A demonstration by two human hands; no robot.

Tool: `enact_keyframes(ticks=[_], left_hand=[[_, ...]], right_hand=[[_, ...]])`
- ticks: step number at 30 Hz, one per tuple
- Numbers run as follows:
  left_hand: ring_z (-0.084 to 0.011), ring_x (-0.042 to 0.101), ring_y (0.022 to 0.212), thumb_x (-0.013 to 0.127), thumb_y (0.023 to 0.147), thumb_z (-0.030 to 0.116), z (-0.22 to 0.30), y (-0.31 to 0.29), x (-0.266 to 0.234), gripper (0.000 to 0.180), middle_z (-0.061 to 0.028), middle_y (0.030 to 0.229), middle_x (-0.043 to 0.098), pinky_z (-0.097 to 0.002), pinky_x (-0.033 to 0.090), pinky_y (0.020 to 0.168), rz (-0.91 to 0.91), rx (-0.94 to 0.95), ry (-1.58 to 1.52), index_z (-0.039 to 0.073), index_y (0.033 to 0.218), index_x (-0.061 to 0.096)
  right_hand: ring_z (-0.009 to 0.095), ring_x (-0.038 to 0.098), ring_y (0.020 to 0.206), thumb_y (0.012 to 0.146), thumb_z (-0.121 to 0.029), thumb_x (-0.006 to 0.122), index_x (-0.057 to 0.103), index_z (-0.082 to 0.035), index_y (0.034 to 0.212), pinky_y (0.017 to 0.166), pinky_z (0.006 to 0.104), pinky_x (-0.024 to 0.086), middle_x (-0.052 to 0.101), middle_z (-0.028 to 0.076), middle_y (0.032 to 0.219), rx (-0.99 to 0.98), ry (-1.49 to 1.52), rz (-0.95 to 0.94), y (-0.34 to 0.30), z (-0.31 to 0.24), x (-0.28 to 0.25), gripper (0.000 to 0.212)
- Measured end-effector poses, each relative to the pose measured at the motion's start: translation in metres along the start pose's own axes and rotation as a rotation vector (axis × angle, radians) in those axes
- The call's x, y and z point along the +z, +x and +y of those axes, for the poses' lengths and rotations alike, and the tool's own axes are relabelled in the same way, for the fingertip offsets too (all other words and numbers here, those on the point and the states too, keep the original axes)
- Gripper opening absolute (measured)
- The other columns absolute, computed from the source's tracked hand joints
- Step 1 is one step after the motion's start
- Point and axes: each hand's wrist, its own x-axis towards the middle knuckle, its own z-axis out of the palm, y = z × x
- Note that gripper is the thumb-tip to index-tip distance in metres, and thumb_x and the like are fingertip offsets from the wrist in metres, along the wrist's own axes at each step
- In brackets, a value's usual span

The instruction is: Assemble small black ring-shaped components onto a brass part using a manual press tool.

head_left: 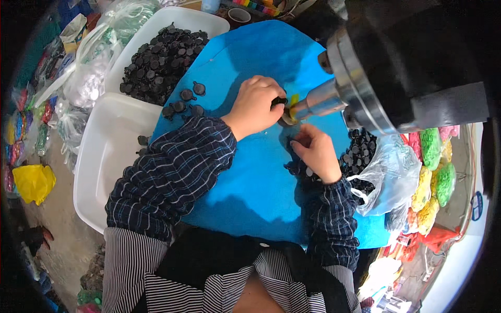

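Note:
My left hand [254, 106] reaches over the blue work surface [245, 182], its fingers pinched on a small black disc-shaped piece [279, 101] at the tip of a machine. That tip is a metal shaft [323, 98] with a bit of yellow beside it. Just below the shaft, my right hand [317, 155] is closed with thumb and fingers together; what it holds, if anything, is too small to make out. Beyond my left wrist lie several loose black round pieces [186, 95] with small tabs. A pile of similar black pieces [360, 151] is beside my right hand.
At the far left a white tub [216, 23] is heaped with black pieces. A second white tub [91, 161] stands nearer, with a few pieces near its right edge. The machine's bulky body [365, 78] overhangs the right side. A clear plastic bag [389, 167] and colourful bags [430, 177] sit right.

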Motion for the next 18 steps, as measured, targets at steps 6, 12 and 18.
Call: enact_keyframes(ticks=[6,12,18], left_hand=[[-0.0309,0.054,0.106,0.071,0.079,0.019,0.004,0.004,0.0,0.027,-0.0086,0.106,0.062,-0.0436,0.043,0.092,-0.088,0.064,-0.065,0.006,0.103,0.067],[-0.0295,0.054,0.105,0.072,0.079,0.025,0.005,0.001,0.01,0.032,-0.0087,0.106,0.061,-0.0418,0.044,0.089,-0.106,0.227,0.035,0.007,0.106,0.067],[-0.0308,0.057,0.101,0.072,0.08,0.021,-0.003,0.003,0.002,0.024,-0.0092,0.101,0.065,-0.0428,0.044,0.088,0.054,-0.002,0.048,0.005,0.098,0.069]], right_hand=[[0.014,0.064,0.073,0.078,0.0,0.07,0.062,0.002,0.095,0.066,0.0283,0.051,0.067,0.007,0.081,-0.038,0.275,0.125,0.002,0.03,-0.003,0.019],[0.009,0.061,0.089,0.087,0.01,0.061,0.055,-0.006,0.108,0.081,0.0234,0.048,0.063,0.002,0.098,-0.072,0.88,0.189,0.025,0.05,-0.003,0.027],[0.009,0.059,0.088,0.087,0.006,0.064,0.058,-0.005,0.109,0.081,0.0244,0.047,0.064,0.002,0.097,-0.171,0.789,0.227,0.044,0.04,0.022,0.026]])
